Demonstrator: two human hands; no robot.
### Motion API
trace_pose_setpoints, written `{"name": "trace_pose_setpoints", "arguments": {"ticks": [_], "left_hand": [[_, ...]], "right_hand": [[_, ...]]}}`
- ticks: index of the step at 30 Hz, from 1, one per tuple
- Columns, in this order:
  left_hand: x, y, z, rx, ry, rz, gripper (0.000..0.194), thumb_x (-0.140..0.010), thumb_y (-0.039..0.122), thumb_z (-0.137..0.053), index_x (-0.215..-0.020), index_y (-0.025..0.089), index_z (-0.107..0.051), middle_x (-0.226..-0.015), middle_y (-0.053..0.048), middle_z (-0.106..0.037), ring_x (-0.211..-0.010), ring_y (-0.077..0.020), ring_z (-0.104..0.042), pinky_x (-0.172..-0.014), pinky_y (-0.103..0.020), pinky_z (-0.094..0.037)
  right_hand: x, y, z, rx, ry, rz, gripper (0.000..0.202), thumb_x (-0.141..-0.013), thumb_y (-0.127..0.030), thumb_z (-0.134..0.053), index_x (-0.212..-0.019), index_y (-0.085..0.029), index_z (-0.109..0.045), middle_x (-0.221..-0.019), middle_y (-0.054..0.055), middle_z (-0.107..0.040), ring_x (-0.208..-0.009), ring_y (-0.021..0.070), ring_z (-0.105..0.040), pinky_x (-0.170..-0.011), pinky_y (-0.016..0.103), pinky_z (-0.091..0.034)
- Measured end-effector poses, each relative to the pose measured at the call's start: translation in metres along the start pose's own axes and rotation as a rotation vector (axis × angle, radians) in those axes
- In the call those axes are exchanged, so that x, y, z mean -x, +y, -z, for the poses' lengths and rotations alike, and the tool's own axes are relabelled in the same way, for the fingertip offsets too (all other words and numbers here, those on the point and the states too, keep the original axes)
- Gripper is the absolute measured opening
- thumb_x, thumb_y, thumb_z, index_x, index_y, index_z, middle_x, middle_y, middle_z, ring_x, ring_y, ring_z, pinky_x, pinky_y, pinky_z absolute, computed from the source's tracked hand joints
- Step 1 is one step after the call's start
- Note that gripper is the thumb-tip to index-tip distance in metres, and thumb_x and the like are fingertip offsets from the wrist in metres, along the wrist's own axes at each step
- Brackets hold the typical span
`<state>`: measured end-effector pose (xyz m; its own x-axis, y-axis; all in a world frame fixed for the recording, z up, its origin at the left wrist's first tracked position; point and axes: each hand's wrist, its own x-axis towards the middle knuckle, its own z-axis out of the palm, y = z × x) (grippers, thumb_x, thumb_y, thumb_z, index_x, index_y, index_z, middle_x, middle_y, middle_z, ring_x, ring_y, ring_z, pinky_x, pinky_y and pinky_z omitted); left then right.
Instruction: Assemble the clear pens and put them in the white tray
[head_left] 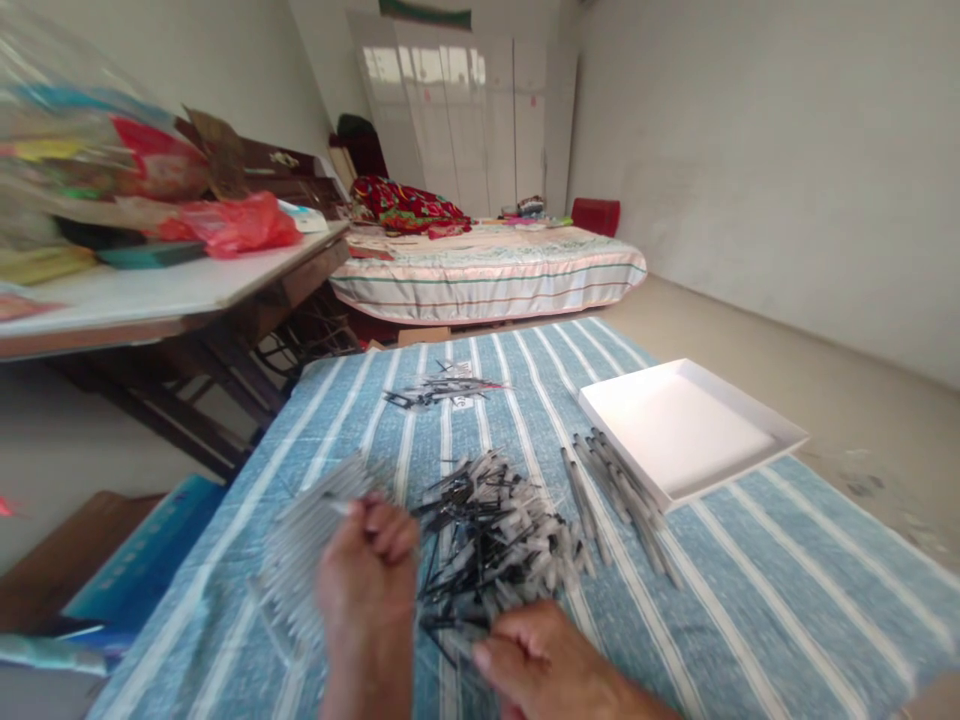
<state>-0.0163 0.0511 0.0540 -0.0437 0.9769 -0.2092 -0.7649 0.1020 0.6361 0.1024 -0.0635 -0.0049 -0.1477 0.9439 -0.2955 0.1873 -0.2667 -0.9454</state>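
Observation:
My left hand (369,545) is closed in a pinch over a flat layer of translucent tubes (300,560); a thin piece seems to stick out at its fingertips, too blurred to name. Closed too, my right hand (544,655) is at the near edge of a heap of black and clear pen parts (502,520), and what its fingers hold is too blurred to make out. Right of the heap lie several assembled-looking grey pens (622,490), beside an open white box (686,425). Farther back is a small pile of thin black pieces (442,390), one with red.
A blue striped cloth (337,400) covers the table. At left, a white-topped desk (225,285) holds a red plastic bag (244,225) and other bags. A blue box (150,560) stands low at left. Behind are a bed (495,275) and a white wardrobe (480,120).

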Motion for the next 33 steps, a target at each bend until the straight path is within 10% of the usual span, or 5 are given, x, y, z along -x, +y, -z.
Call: {"name": "trace_pose_setpoints", "arguments": {"ticks": [4,12,18,27,33], "left_hand": [[-0.014,0.024,0.012,-0.222,-0.108,0.020,0.014,-0.083,0.016,-0.048,-0.074,0.013,-0.058,-0.048,0.006,-0.041,-0.034,-0.0019,-0.031,-0.030,-0.011,-0.024],[0.022,-0.029,0.030,-0.694,-0.347,0.510,0.031,-0.076,0.042,-0.055,-0.087,0.014,-0.058,-0.049,0.004,-0.048,-0.036,-0.0044,-0.030,-0.035,-0.016,-0.022],[0.031,-0.034,0.023,-1.117,-0.537,0.460,0.032,-0.079,0.045,-0.046,-0.078,0.015,-0.057,-0.048,0.005,-0.049,-0.036,-0.0057,-0.031,-0.038,-0.019,-0.020],[0.029,-0.029,0.027,-1.409,-0.732,0.422,0.037,-0.081,0.042,-0.039,-0.057,0.017,-0.052,-0.044,0.004,-0.046,-0.042,-0.0091,-0.036,-0.044,-0.022,-0.027],[0.031,-0.031,0.029,-1.400,-0.727,0.410,0.038,-0.081,0.044,-0.040,-0.069,0.015,-0.061,-0.045,0.004,-0.048,-0.044,-0.0101,-0.038,-0.046,-0.022,-0.028]], "right_hand": [[0.006,0.006,0.023,0.299,0.301,0.188,0.035,-0.083,-0.038,-0.044,-0.054,-0.018,-0.044,-0.047,-0.004,-0.040,-0.047,0.0079,-0.041,-0.044,0.018,-0.027],[-0.028,-0.005,0.070,0.529,0.539,0.249,0.026,-0.080,-0.043,-0.050,-0.078,-0.019,-0.060,-0.054,-0.003,-0.050,-0.051,0.0111,-0.046,-0.052,0.021,-0.032],[-0.034,-0.018,0.064,0.291,0.408,0.279,0.048,-0.085,-0.047,-0.040,-0.047,-0.017,-0.039,-0.044,-0.004,-0.040,-0.045,0.0075,-0.040,-0.046,0.019,-0.031],[-0.026,-0.010,0.069,0.012,0.006,0.188,0.031,-0.084,-0.044,-0.046,-0.073,-0.015,-0.052,-0.053,-0.004,-0.054,-0.035,0.0051,-0.043,-0.038,0.017,-0.033],[-0.025,-0.007,0.073,0.090,0.056,0.143,0.038,-0.083,-0.048,-0.046,-0.063,-0.016,-0.050,-0.046,-0.005,-0.050,-0.032,0.0043,-0.041,-0.033,0.016,-0.028]]}}
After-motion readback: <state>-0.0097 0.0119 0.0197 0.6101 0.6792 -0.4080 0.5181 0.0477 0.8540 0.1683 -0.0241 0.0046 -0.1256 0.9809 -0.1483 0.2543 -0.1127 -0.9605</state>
